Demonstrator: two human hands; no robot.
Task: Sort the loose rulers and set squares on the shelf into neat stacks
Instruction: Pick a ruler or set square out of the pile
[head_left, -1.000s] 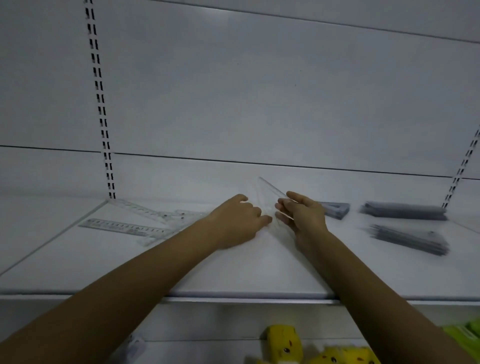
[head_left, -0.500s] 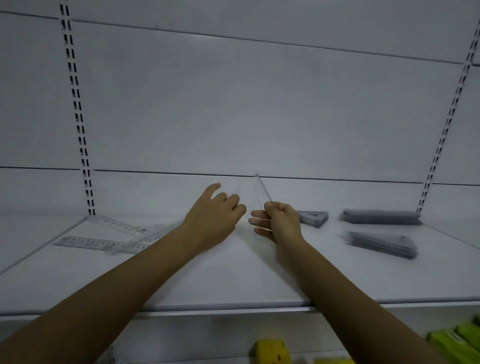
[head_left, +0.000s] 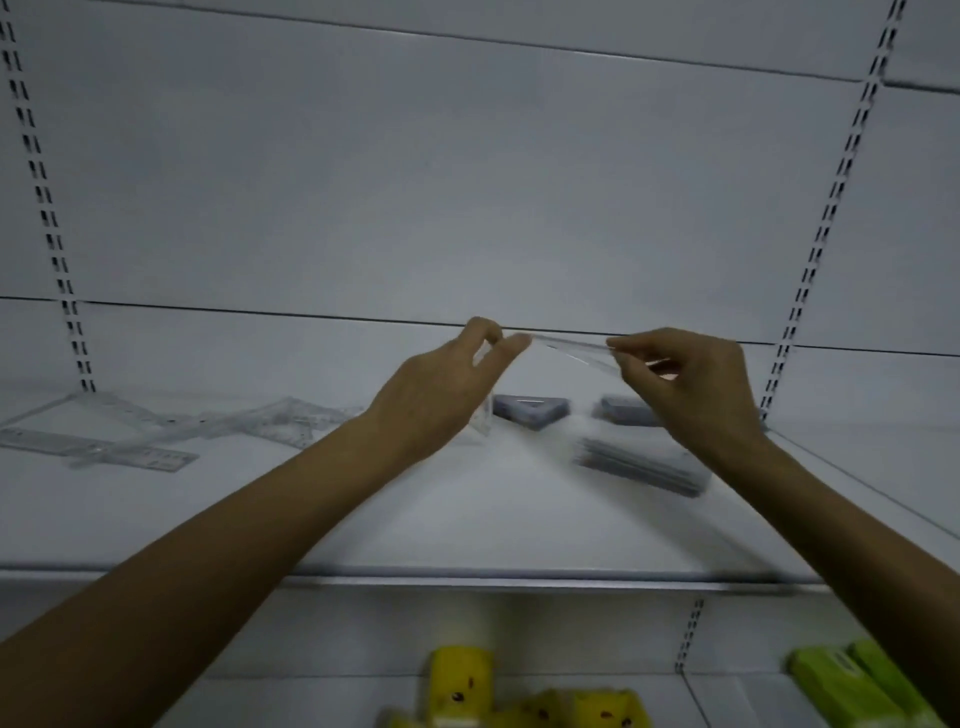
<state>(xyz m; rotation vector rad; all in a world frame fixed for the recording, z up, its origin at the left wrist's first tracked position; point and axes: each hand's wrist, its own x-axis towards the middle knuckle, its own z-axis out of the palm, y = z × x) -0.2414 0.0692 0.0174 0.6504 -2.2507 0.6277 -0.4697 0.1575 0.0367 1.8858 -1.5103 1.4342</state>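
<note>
Above the white shelf (head_left: 467, 525) my left hand (head_left: 441, 395) and my right hand (head_left: 691, 389) hold one clear set square (head_left: 571, 348) between them. Each hand pinches an end of it with fingertips. A clear corner of the piece hangs below my left hand. Loose clear rulers and set squares (head_left: 156, 431) lie scattered on the shelf's left part. Grey stacks sit to the right: a triangular stack (head_left: 530, 410), a stack (head_left: 626, 410) partly hidden behind my right hand, and a long stack (head_left: 639, 465) nearer the front.
The white back panel has slotted uprights (head_left: 47, 218) at left and at right (head_left: 826, 218). Below the shelf's front edge, a lower shelf carries yellow packets (head_left: 462, 686) and green boxes (head_left: 852, 686).
Both hands rose from the shelf with the clear set square. My left hand, resting open before, now pinches its left end. The hands have moved apart and to the right, over the grey stacks.
</note>
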